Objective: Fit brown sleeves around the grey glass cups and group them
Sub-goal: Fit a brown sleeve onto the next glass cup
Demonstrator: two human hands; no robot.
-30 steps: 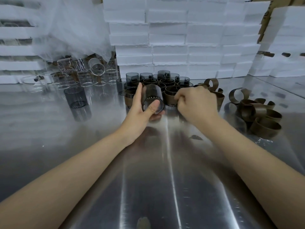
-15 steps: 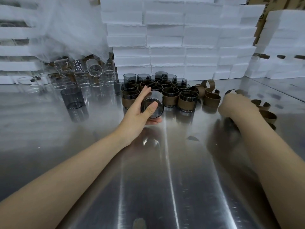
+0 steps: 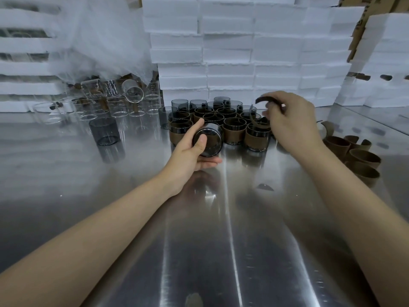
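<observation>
Head view: the left hand (image 3: 192, 149) grasps a bare grey glass cup (image 3: 210, 141) tipped on its side. Its base faces the camera, the thumb lies across the base and the fingers curl round the wall. This cup sits just in front of the cluster of sleeved cups (image 3: 234, 130), touching or nearly touching its front row; which one I cannot tell.

The right hand (image 3: 292, 125) hovers over the right edge of that cluster and pinches an opened brown sleeve (image 3: 262, 100), a curved strip that arcs up and left from the fingers. The hand and strip are blurred, so the exact finger hold is unclear.

The back rows of the cluster are unsleeved grey cups (image 3: 179, 104). A lone grey cup (image 3: 105, 134) stands upright well to the cluster's left. Beyond it are clear glasses (image 3: 115, 105), one of them lying on its side.

A pile of loose brown sleeves (image 3: 358, 156) lies to the cluster's right. Behind the cluster rises a wall of white foam boxes (image 3: 230, 52). Everything rests on a shiny steel table (image 3: 221, 240).
</observation>
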